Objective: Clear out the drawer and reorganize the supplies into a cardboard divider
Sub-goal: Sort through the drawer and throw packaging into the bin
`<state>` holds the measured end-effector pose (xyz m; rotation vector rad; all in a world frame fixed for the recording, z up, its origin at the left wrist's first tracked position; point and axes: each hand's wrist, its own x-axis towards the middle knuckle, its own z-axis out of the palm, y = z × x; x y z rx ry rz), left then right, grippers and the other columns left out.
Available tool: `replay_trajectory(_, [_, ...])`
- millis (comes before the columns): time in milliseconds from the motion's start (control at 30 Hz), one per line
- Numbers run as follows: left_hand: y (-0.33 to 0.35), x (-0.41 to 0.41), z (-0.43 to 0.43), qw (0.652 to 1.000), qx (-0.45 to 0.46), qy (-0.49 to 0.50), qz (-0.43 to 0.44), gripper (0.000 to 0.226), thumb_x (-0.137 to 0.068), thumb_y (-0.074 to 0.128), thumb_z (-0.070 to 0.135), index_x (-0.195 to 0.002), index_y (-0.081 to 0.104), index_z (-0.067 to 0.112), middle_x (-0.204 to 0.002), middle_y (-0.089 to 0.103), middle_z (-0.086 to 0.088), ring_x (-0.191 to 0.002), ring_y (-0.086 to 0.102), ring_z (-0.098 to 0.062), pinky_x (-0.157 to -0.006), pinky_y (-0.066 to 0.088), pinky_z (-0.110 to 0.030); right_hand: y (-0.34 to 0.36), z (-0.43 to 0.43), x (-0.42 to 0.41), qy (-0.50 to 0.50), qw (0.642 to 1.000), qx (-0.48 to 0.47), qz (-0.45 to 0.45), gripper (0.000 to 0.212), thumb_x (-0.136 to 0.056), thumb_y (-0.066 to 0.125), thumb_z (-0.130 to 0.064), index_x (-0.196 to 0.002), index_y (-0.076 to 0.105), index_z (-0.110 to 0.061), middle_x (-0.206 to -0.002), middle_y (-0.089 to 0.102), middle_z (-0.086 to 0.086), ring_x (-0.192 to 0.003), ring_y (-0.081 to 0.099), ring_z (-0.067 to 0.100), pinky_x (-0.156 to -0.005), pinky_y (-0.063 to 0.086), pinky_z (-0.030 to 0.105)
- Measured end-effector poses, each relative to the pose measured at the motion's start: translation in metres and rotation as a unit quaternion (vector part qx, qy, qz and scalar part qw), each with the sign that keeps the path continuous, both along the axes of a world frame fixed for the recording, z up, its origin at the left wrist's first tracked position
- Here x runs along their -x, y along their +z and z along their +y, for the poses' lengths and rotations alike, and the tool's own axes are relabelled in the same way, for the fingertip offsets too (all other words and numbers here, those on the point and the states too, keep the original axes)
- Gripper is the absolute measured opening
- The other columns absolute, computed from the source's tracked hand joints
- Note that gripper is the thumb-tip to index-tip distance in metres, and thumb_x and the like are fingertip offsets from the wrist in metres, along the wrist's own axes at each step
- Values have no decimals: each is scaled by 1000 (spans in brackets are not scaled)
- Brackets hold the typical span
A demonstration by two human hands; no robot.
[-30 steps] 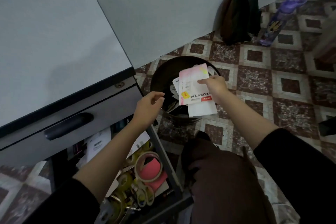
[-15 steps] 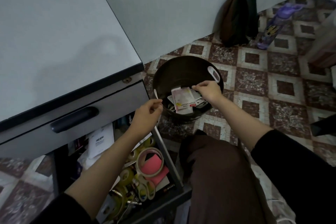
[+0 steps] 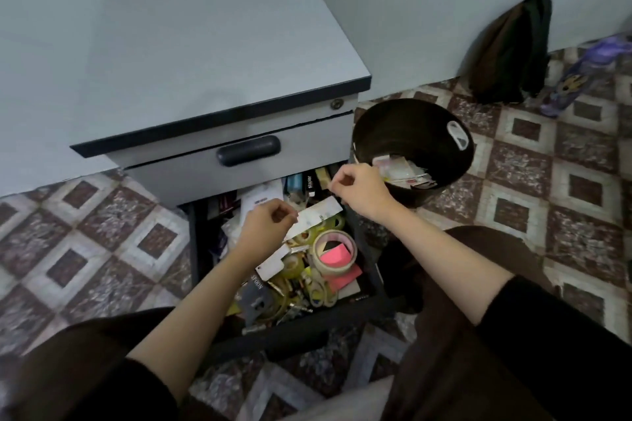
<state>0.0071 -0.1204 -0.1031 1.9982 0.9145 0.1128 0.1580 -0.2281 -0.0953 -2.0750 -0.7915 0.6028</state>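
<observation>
Drawer open at frame centre, packed with supplies. My left hand pinches paper slip above masking tape roll. Right hand curled; I cannot tell contents. Lift slip clear, bin at right.

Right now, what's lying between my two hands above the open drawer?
A white printed paper slip spans most of that gap, one end pinched by the left hand, the other end near the right hand. The head view shows it.
</observation>
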Motion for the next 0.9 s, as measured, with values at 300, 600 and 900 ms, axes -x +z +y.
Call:
replay_trajectory(300, [-54,102,32,984,9,-9,179,43,-91,58,25,-132,49,16,-119,60,-10,-99,58,-21,-70,42,-20,-65,23,63,87,988,123,42,24,-85,65,-18,-109,67,-14,-97,69,7,-89,63,18,-82,48,27])
replay_trajectory(600, [-108,108,51,966,7,-94,239,73,-92,54,27,-150,11,17,-157,-1,-8,-144,11,-26,-114,20,-33,-108,37,77,109,977,185,16,36,-87,62,-24,-123,61,-18,-114,67,6,-102,63,23,-90,49,37])
replay_trajectory(900, [-145,97,50,924,-24,-185,335,83,-94,46,42,-148,-12,20,-154,-22,-12,-140,-18,-38,-116,-4,-46,-109,47,77,168,966,196,-22,19,-86,62,-17,-103,71,-12,-102,68,2,-85,58,12,-71,45,24])
